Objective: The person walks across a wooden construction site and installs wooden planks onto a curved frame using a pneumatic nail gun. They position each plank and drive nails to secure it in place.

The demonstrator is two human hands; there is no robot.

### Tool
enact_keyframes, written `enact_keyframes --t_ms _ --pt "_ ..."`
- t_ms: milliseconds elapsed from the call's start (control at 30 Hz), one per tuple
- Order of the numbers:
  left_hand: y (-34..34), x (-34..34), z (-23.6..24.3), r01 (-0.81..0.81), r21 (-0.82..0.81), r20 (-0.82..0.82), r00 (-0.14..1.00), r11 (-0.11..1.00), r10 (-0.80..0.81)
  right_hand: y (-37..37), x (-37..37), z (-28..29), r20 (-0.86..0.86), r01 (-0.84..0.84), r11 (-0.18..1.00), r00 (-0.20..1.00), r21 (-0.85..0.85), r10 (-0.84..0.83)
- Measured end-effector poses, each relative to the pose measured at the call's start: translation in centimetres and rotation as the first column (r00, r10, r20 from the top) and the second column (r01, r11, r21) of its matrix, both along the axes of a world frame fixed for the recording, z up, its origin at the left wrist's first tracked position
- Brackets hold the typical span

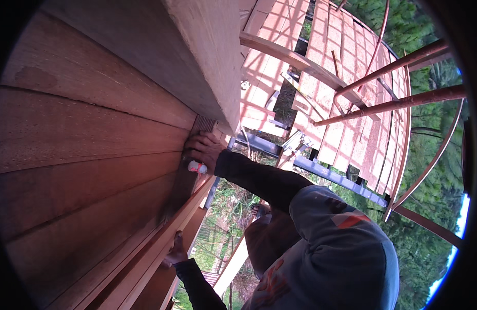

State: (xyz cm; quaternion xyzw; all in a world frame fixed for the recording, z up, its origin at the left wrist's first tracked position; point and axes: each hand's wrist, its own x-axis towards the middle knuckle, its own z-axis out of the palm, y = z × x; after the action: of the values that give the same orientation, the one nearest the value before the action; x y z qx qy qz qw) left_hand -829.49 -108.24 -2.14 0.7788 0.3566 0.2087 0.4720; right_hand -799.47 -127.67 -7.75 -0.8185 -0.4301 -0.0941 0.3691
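My right hand [205, 150] lies with fingers spread on the dark timber strip where the plank wall [89, 124] ends, below a pale beam [207, 62]. A small white object with orange cord [196, 166] sits just below those fingers; I cannot make out what it is. Lower down, my left hand [175, 252] grips a long, narrow wooden board [145, 266] running along the foot of the wall, thumb raised along it. The fingers of that hand are partly hidden.
A raised deck of pink planks [326, 139] with gaps stands at upper right on a metal beam [339, 178], with rusty poles [393, 108] across it. My foot [259, 211] shows near a pale timber [233, 263], with grass far below. Trees line the right side.
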Motion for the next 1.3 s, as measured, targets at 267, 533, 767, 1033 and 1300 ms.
enact_keyframes --t_ms 267,533,767,1033,1300 --pt "8.0 -4.9 -13.9 0.013 0.186 0.016 1.000 0.982 -0.017 2.0 0.7 -4.6 0.138 -0.034 0.957 0.990 0.287 -0.006" --pt "-0.7 4.8 -8.4 -0.092 0.540 0.415 0.894 0.836 -0.170 -6.0 -0.2 -13.3 0.070 -0.198 0.550 0.967 0.811 0.244" --pt "0.6 4.5 -10.8 -0.234 0.758 0.337 0.940 0.609 -0.057 -18.8 7.2 -46.4 -0.803 0.657 0.531 0.591 0.536 0.079" --pt "4.3 3.5 -10.9 -0.306 0.740 0.371 0.928 0.599 0.016 -20.9 16.3 -63.2 -0.480 0.584 0.740 0.571 -0.333 -0.666" --pt "16.3 -10.4 -4.9 -0.128 0.968 0.128 0.992 0.218 0.017 -19.1 19.1 -61.5 -0.217 0.341 0.571 0.686 -0.747 -0.695"
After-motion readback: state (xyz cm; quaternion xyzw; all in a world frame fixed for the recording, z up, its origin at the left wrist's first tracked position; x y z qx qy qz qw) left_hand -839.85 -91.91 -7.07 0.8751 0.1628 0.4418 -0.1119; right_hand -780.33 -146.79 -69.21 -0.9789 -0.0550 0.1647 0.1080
